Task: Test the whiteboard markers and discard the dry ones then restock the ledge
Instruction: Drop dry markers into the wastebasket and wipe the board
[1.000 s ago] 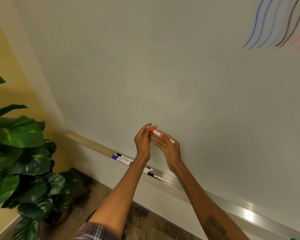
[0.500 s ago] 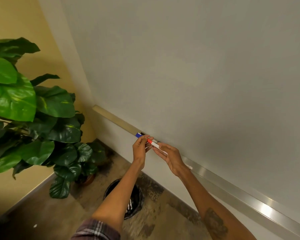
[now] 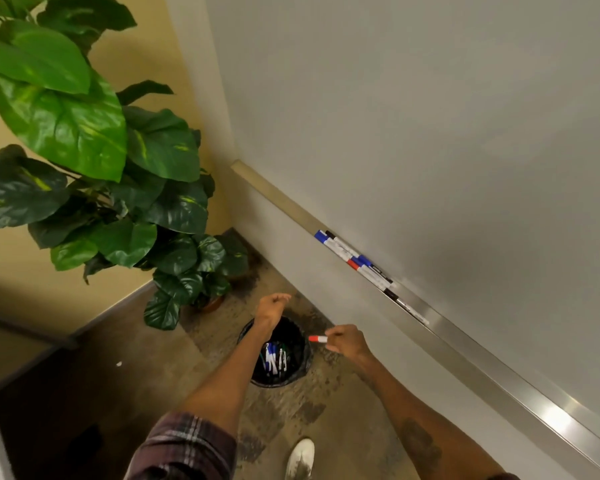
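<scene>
Plant (image 3: 94, 161): stood at the far left, its broad green leaves against the yellow wall, its pot low in the corner.
Floor (image 3: 125, 386): dark and mottled, with a small white speck lying on it left of the bin.
Left hand (image 3: 270, 307): reached out above the far rim of the bin, fingers loosely curled and the grip holding nothing that could be seen.
Bin (image 3: 293, 374): black and lined, on the floor below both hands; several markers lay inside it, blue and dark ones among them.
Red-capped marker (image 3: 318, 338): pinched at its white barrel, cap pointing left, hanging over the bin's right rim.
Right hand (image 3: 346, 342): grip closed with the fingertips around the red-capped marker, just right of the bin.
Shoe (image 3: 300, 459): white, at the bottom edge, near the bin.
Ledge (image 3: 465, 351): a metal strip running along the foot of the whiteboard (image 3: 430, 116), down to the right.
Markers on the ledge (image 3: 355, 259): a row with blue, red and black caps, lying end to end, well apart from the hands.
</scene>
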### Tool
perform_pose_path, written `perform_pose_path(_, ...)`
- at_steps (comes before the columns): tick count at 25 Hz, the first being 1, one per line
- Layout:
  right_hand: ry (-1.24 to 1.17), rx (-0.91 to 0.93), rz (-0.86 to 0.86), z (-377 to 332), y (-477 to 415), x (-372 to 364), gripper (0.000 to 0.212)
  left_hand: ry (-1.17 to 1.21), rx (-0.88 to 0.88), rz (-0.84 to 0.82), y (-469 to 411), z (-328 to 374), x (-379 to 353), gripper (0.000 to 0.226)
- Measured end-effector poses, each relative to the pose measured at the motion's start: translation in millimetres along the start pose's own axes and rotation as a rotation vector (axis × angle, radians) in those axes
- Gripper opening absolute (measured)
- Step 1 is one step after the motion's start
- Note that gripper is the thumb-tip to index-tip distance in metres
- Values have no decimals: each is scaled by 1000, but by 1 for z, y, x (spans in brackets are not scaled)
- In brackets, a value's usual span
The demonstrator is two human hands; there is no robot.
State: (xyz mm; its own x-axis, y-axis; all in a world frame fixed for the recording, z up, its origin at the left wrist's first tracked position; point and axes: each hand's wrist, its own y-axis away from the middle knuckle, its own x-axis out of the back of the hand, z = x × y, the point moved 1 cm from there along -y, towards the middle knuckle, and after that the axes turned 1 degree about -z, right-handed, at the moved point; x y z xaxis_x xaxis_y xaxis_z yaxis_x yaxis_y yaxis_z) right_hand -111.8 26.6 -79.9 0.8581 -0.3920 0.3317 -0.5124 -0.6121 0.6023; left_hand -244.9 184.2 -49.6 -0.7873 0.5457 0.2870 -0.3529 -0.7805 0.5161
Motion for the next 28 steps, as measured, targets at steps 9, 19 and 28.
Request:
perform_pose_path(9, 413, 13, -114, 3, -21, -49, 23, -49, 89, -8, -17, -36, 31, 21)
perform_pose_path(19, 384, 45, -111, -37, -23, -50, 44, -82, 129, -21, -17, -50, 33, 21)
perform_pose_path(28, 228, 54, -13, 9, 29, 26, 34, -81, 41, -146, 26, -13, -52, 24)
